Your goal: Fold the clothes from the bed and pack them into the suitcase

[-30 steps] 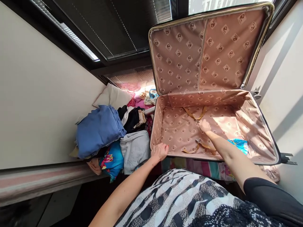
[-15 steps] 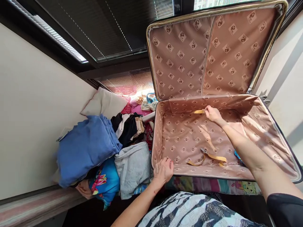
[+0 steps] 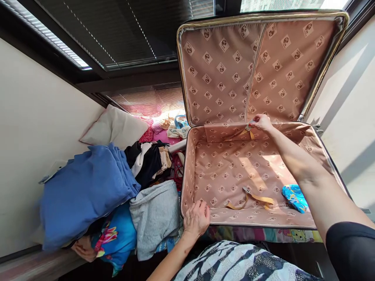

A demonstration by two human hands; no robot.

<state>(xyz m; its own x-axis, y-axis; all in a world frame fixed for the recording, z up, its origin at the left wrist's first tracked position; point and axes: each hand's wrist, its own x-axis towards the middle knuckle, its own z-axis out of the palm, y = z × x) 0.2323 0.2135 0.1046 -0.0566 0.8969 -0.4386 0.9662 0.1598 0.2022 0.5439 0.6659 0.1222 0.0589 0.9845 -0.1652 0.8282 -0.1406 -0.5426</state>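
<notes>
An open suitcase (image 3: 228,164) with pink-brown patterned lining lies in front of me, its lid (image 3: 219,74) raised against the window. My right hand (image 3: 262,123) pinches the pale buckle end of a yellow strap (image 3: 251,134) at the suitcase's back wall. My left hand (image 3: 197,218) rests over the near left corner of the rim, fingers curled onto the lining. A second yellow strap (image 3: 260,199) with a grey buckle lies loose on the suitcase floor. Further right a folded blue patterned cloth (image 3: 294,198) sits inside, partly behind my right forearm.
Left of the suitcase are a folded blue cloth (image 3: 88,191), a grey folded cloth (image 3: 155,218), dark clothes (image 3: 146,164) and a bright blue floral cloth (image 3: 117,234). A white pillow (image 3: 114,127) leans by the wall. Blinds (image 3: 131,31) cover the window behind.
My right hand has lifted the yellow strap from the floor's back edge up toward the rear rim. More of the blue patterned cloth shows. My left hand stays at the corner.
</notes>
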